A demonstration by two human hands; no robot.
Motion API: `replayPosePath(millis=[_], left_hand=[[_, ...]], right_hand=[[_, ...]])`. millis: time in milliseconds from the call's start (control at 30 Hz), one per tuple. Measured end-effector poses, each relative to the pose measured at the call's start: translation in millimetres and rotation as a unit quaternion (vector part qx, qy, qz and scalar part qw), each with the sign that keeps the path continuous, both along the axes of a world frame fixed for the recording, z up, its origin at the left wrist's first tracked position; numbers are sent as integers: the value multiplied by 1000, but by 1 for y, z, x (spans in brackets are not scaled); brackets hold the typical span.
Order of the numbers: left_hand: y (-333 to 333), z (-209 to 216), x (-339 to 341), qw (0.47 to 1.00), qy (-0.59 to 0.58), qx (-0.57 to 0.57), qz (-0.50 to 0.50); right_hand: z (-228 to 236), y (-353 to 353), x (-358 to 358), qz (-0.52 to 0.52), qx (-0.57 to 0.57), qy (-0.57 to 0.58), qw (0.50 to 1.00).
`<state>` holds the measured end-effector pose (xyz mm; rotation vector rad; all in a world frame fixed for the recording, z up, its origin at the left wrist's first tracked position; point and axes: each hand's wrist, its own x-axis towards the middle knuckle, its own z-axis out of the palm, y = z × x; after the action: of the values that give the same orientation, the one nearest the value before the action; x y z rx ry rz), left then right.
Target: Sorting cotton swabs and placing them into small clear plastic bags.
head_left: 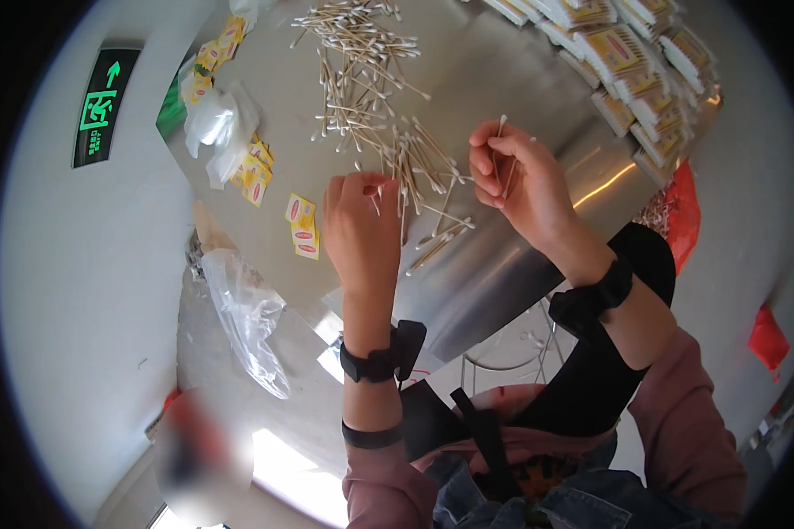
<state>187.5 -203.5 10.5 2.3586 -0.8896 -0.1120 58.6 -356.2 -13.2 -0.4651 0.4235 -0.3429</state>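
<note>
Grey metal fills the scene's middle as a table, with packs heaped at its far right. A swab pile runs from the far side toward the near edge, its sticks lying at many angles. At the left sits a plastic bag.

The right hand is just right of the pile's near end, fingers curled around at least two swabs. The left hand is at the pile's near left, fingers bent and drawn together; a swab shows at the fingertips, but I cannot tell whether they pinch it or only touch it. Yellow cards lie just left of this hand, apart from it.

Picking and gathering swabs looks like the step in hand. To do it well, the left fingertips should take each stick by its middle, clear of the cotton, and draw it out along its length so that crossed neighbours stay put. The right fingers would best keep a light grip, firm enough to line the sticks up without bending them.

Most of the pile lies beyond the left hand, far and slightly right. A few loose swabs lie nearer, between the two forearms.
</note>
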Motion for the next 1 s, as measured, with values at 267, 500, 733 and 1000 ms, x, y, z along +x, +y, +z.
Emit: replayPosePath(millis=[267,500,733,1000], left_hand=[[-8,7,-12,982,131,130,40],[12,10,-26,986,93,132,36],[26,29,-25,971,162,161,69],[37,37,-3,974,213,51,54]], right_hand=[[-1,-5,-5,9,-13,11,1000],[2,-3,-3,1,-17,22,1000],[-1,-3,-3,6,-14,12,1000],[-1,-2,-2,7,-18,21,1000]])
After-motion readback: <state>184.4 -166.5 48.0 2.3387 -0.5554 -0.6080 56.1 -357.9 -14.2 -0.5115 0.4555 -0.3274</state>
